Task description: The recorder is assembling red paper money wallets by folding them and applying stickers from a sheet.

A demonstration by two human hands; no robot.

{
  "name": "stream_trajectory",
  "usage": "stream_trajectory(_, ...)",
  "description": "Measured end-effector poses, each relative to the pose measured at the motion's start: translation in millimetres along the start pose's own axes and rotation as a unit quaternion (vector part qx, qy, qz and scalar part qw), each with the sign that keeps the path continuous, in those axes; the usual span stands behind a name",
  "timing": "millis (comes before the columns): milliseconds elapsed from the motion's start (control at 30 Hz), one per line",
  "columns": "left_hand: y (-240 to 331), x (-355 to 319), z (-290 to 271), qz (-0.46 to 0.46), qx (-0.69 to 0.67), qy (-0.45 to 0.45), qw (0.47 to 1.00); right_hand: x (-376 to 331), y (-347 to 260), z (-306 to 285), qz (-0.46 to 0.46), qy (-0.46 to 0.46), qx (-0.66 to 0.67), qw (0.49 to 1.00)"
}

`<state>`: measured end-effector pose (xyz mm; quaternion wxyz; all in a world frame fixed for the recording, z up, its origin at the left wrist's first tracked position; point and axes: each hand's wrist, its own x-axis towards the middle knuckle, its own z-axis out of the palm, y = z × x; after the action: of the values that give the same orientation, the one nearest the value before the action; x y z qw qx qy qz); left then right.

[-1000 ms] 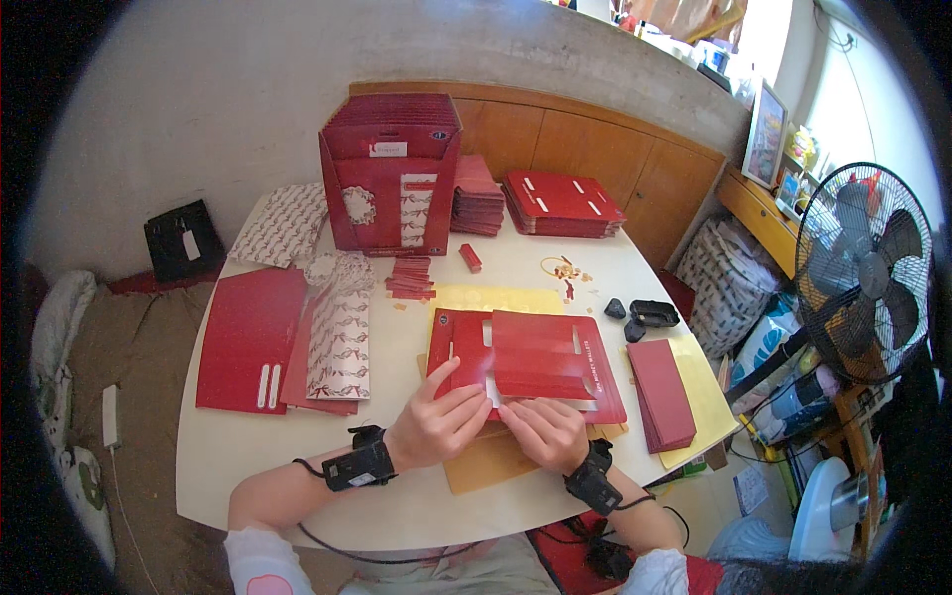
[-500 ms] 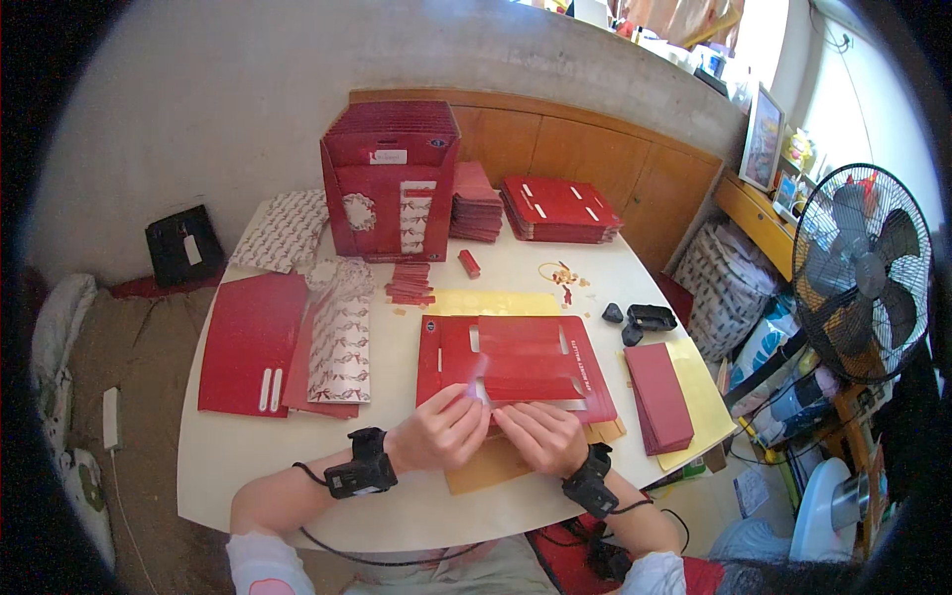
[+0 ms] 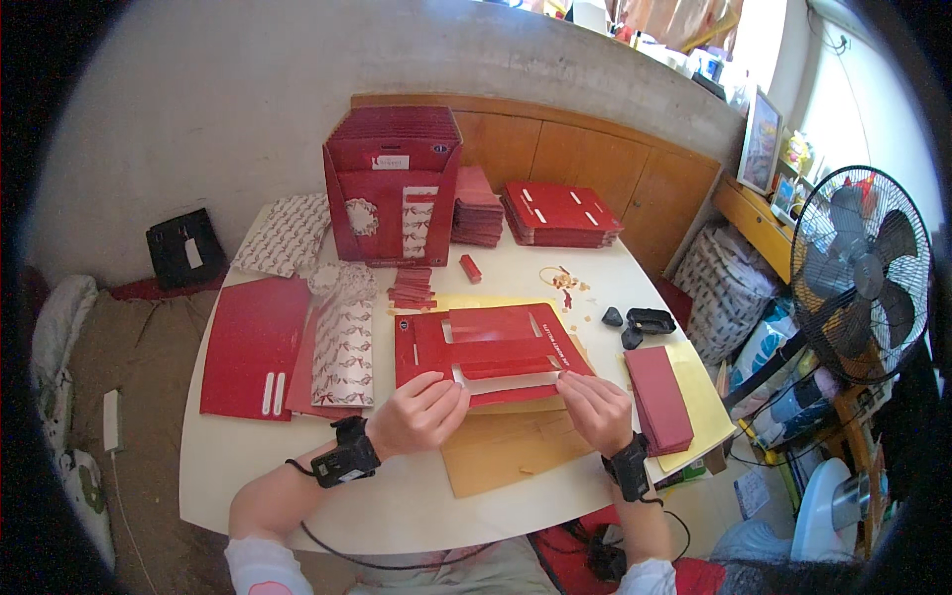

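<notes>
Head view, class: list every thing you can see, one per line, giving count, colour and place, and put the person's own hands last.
Die-cut card sheet: one, red, table centre, under both hands.
Brown paper sheet: one, tan, below the card.
Flat card stack: one, dark red, right of the hands.
Yellow sheet: one, under that stack.
Patterned sheets: a few, white and red, left of centre.
Plain folder: one, red, table's left.
Upright box: one, red, far side.
Far card stacks: two, red, beside the box.
Small black items: three, right side.
Fan: one, black, right of the table.
Table: one, white.
Left hand: on the card's near edge.
Right hand: on the card's near edge.
</notes>
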<state>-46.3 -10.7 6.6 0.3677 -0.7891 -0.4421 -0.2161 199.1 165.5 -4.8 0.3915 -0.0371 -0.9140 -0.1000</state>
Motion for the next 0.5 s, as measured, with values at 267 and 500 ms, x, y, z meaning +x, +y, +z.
stream_trajectory(267, -8, -4, 3, -0.007, 0.011, 0.026, 1.000, 0, 7, -5, 0.024, 0.006, -0.020, 0.999)
stream_trajectory(500, -10, -9, 7, -0.036, 0.006, 0.004, 0.999, 0, 10, -13, 0.070, 0.034, -0.034, 0.996)
